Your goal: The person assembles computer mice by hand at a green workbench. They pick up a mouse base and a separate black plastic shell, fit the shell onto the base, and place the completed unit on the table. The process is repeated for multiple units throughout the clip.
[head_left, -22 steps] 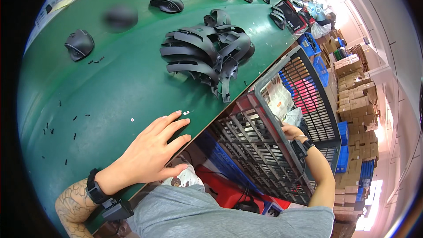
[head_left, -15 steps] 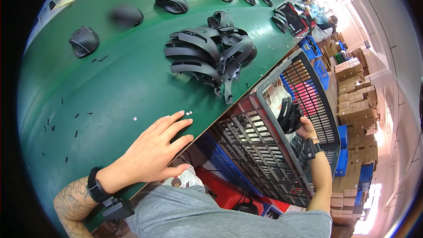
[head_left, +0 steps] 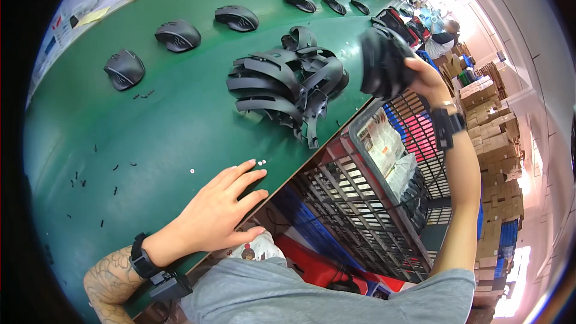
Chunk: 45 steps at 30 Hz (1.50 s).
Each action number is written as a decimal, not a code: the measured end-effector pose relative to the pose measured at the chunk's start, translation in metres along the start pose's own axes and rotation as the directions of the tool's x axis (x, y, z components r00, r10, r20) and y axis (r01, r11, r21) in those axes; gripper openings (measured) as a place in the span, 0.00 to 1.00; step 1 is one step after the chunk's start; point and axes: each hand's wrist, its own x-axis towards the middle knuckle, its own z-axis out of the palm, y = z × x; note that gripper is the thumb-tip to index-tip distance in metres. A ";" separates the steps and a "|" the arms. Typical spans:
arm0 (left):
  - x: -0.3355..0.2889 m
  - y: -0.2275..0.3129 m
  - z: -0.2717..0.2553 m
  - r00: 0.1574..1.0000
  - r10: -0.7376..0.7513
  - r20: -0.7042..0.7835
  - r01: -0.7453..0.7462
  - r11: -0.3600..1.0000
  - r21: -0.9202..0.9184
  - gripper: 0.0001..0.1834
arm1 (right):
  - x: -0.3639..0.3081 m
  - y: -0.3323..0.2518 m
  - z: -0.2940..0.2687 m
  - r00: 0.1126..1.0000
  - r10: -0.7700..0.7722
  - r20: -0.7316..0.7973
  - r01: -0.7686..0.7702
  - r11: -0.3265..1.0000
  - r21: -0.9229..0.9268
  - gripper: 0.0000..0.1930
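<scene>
My left hand (head_left: 219,213) lies flat at the table's front edge, fingers spread, close to a few tiny white discs (head_left: 261,162). Raised over the right side of the green table (head_left: 168,120), my right hand (head_left: 427,79) is closed round a bunch of black mouse shells (head_left: 384,63), smeared by motion. Left of them rests a heap of loose curved mouse shells (head_left: 270,81). Behind the heap, several black computer mice stand in a row along the table, among them one mouse (head_left: 124,69) at the left and another mouse (head_left: 237,18) farther back.
Beside the table at the right stands a dark slatted crate (head_left: 360,204) with paper and more black parts inside. Small black bits (head_left: 115,167) are scattered on the left of the table. Stacked cardboard boxes (head_left: 498,168) and a person (head_left: 443,39) are in the background.
My right hand has risen out of the crate with the black mouse shells and moved over the table's right edge. My left hand has stayed put on the table.
</scene>
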 end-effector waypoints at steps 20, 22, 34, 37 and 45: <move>0.004 0.008 -0.005 0.998 -0.042 0.052 0.043 0.999 -0.007 0.27 | 0.003 -0.031 0.005 0.909 0.000 -0.416 -0.363 0.491 -0.792 0.33; 0.004 0.007 -0.004 0.997 -0.056 0.057 0.056 0.998 0.001 0.27 | -0.046 -0.021 -0.020 0.839 0.031 -0.544 -0.478 0.522 -0.707 0.32; 0.009 0.014 0.004 0.990 -0.117 0.079 0.112 0.991 0.067 0.28 | -0.329 0.155 -0.157 0.344 0.220 -0.913 -0.937 0.018 -0.349 0.26; 0.012 0.013 0.007 0.991 -0.110 0.071 0.104 0.990 0.093 0.28 | -0.361 0.203 -0.187 0.245 0.229 -0.942 -0.963 -0.055 -0.264 0.35; 0.014 0.014 0.007 0.987 -0.147 0.068 0.134 0.977 0.164 0.27 | -0.318 0.271 -0.209 0.310 0.130 -0.942 -0.951 0.047 -0.307 0.43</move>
